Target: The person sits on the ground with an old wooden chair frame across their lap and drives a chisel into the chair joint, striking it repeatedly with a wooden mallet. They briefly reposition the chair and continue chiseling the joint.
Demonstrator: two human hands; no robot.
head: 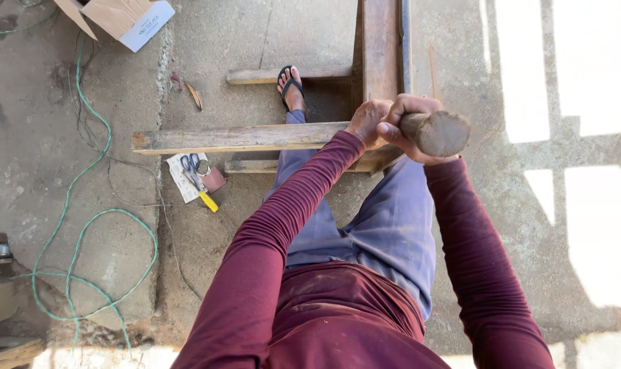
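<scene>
- Two hands met at the corner of a rough wooden frame of weathered planks (242, 139), which lay on the bare concrete floor (242, 41).
- Right hand (407, 123) — fingers curled fully shut around the thick, rounded wooden handle (437, 132), whose blunt brown end pointed up toward the camera; what was at the handle's far end was hidden.
- Left hand (366, 121) — pressed down on the frame just beside the right hand, touching the wood where the long horizontal plank met the upright plank (380, 48); whether its fingers gripped the edge or only rested there could not be told.
- Both arms wore dark red long sleeves; the legs below wore dusty blue trousers.
- One foot in a black flip-flop sandal (291, 87) stood inside the frame, between two of its planks.
- Left of the frame, on the floor, a pair of blue-handled scissors (193, 166) lay on a white paper sheet (181, 179), with a yellow-handled tool (208, 201) just beside it.
- Green cable (85, 225) looped across the floor further left.
- Open cardboard box (122, 19) sat at the upper left, well apart from the hands.
</scene>
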